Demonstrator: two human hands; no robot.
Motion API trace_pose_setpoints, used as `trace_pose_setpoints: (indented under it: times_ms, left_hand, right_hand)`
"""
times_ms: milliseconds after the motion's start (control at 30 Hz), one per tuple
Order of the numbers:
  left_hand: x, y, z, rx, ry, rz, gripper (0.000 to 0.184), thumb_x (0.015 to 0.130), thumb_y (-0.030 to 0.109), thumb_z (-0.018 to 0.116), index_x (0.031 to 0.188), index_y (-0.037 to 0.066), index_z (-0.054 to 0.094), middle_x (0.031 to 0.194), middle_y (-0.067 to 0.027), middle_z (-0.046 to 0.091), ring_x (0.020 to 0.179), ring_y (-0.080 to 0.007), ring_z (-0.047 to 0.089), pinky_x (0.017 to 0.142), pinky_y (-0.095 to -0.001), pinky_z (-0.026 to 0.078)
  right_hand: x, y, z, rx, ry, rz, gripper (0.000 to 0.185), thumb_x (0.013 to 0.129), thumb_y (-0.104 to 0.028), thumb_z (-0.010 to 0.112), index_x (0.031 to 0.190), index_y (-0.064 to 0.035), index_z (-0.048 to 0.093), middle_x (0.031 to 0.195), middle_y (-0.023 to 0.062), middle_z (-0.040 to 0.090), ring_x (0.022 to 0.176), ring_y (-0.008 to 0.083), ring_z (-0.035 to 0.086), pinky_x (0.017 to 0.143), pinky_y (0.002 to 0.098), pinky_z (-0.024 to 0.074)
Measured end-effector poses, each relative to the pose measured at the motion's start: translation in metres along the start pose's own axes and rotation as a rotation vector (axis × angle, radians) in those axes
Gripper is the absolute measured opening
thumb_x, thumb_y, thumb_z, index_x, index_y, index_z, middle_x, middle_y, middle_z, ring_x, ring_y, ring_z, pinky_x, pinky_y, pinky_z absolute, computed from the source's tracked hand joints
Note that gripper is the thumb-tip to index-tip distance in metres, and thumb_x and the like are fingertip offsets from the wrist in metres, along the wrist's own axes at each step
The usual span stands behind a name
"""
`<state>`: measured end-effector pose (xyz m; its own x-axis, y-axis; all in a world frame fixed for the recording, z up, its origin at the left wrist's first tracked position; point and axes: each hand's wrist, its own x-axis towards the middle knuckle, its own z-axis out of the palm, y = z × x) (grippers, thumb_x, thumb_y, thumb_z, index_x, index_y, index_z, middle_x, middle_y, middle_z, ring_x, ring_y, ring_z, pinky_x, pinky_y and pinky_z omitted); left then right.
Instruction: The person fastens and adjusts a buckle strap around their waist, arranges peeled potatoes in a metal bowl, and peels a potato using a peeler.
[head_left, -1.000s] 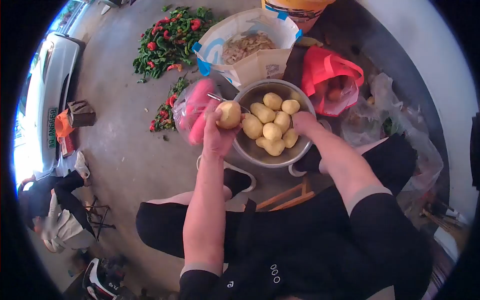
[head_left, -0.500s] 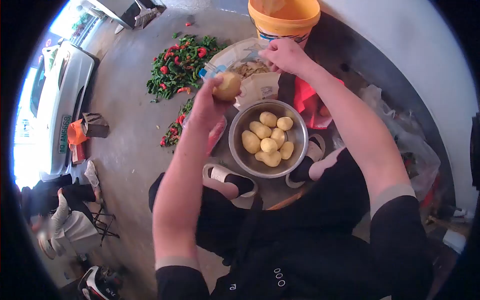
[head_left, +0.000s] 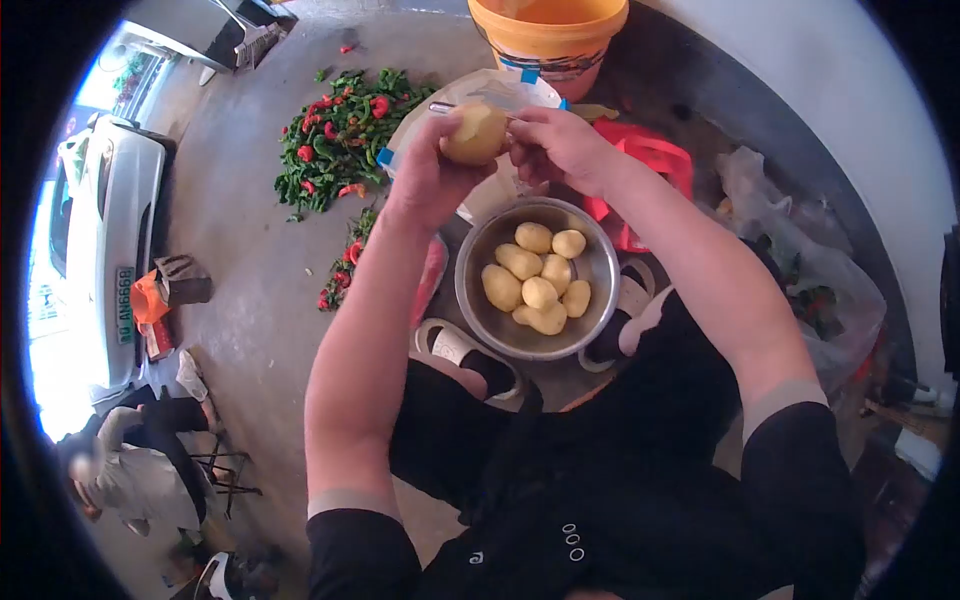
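Yellow potato (head_left: 475, 137): likely firm, slick where bare; best cupped round its middle. Left hand (head_left: 434, 178) clasps it; right hand (head_left: 563, 150) curls, contents unclear.

Daylight pours in from the far left, burning to white beside the car (head_left: 135, 225) and hazing the edge in blue. A pale sheen spreads over the grey floor (head_left: 265, 290), while the black shirt (head_left: 645, 500) sinks into shadow with little detail. Soft glints line the steel bowl (head_left: 596, 260); the potatoes (head_left: 520, 263) inside read fairly crisp. Wide-angle distortion bends the wall (head_left: 830, 90), black vignetting swallows the corners, and a seated person's (head_left: 150, 480) head is a smudged blur.
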<state>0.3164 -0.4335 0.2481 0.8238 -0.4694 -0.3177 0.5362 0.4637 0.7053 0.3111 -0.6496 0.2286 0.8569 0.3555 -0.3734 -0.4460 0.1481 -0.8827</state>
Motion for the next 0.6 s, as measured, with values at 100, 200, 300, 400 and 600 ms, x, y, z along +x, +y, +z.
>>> trace_pose_setpoints:
  times_ms: [100,200,300,400,600]
  left_hand:
    - [0.010,0.000,-0.019,-0.116,0.118,0.015,0.054,0.097,0.031,0.056,0.138,-0.002,0.051,0.129,-0.0207,0.063,0.116,-0.0341,0.064,0.091,-0.0420,0.054]
    - [0.013,0.007,-0.047,-0.209,0.224,0.045,0.053,0.099,0.032,0.055,0.139,-0.002,0.050,0.132,-0.0239,0.060,0.115,-0.0355,0.064,0.092,-0.0424,0.054]
    - [0.018,0.014,-0.071,-0.285,0.162,0.052,0.053,0.102,0.035,0.053,0.140,-0.002,0.049,0.134,-0.0276,0.058,0.116,-0.0382,0.062,0.091,-0.0430,0.055]
    - [0.019,0.015,-0.084,-0.347,0.136,0.050,0.053,0.103,0.035,0.050,0.140,-0.003,0.049,0.134,-0.0284,0.057,0.117,-0.0396,0.061,0.093,-0.0446,0.055]
    - [0.022,0.013,-0.080,-0.330,0.246,0.085,0.048,0.103,0.033,0.052,0.139,0.001,0.049,0.129,-0.0221,0.062,0.110,-0.0394,0.065,0.092,-0.0462,0.057]
  right_hand:
    - [0.010,-0.003,-0.006,0.216,0.111,-0.044,0.025,0.104,-0.021,0.056,0.124,-0.0079,0.057,0.097,0.0070,0.070,0.079,0.0177,0.070,0.070,0.0327,0.0587]
    - [0.010,-0.015,-0.012,0.325,0.199,-0.133,0.031,0.097,-0.009,0.054,0.128,-0.0075,0.054,0.102,0.0095,0.071,0.083,0.0196,0.070,0.073,0.0337,0.0588]
    - [0.009,-0.025,-0.017,0.268,0.248,-0.165,0.040,0.087,0.000,0.048,0.126,-0.0053,0.052,0.104,0.0105,0.070,0.084,0.0191,0.070,0.074,0.0341,0.0588]
    - [0.017,-0.024,-0.024,0.330,0.243,-0.169,0.041,0.090,0.000,0.047,0.130,-0.0039,0.050,0.095,0.0067,0.066,0.073,0.0150,0.064,0.062,0.0286,0.0543]
    - [0.025,-0.024,-0.014,0.216,0.263,-0.178,0.039,0.092,-0.003,0.045,0.131,-0.0043,0.050,0.083,0.0015,0.059,0.057,0.0078,0.049,0.048,0.0250,0.0388]
